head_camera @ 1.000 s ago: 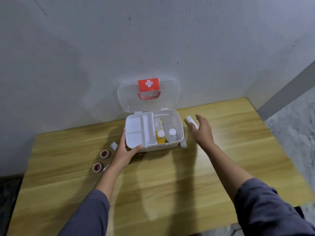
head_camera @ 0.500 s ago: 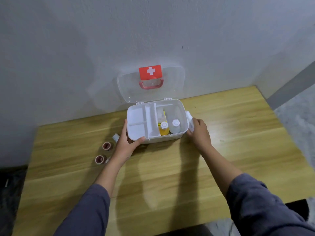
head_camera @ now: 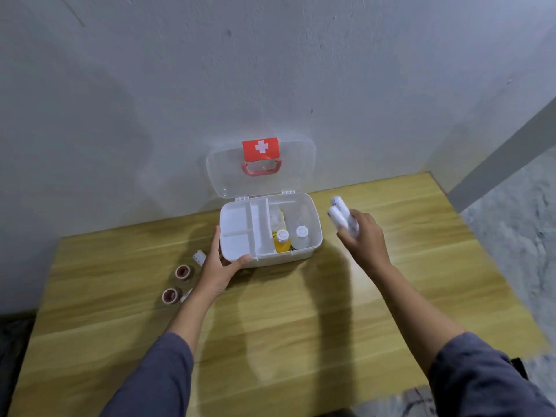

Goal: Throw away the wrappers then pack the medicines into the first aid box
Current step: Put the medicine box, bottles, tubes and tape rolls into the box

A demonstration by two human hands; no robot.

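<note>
Right hand grips two white tubes; left hand steadies the open first aid box

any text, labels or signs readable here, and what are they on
No words or numbers can be read.
White cross sign on the red label of the clear plastic first aid box lid.
Dark marks on the small white tube beside the left hand: too small to read.
The two white tubes held in the right hand: blurred, nothing legible.
</note>
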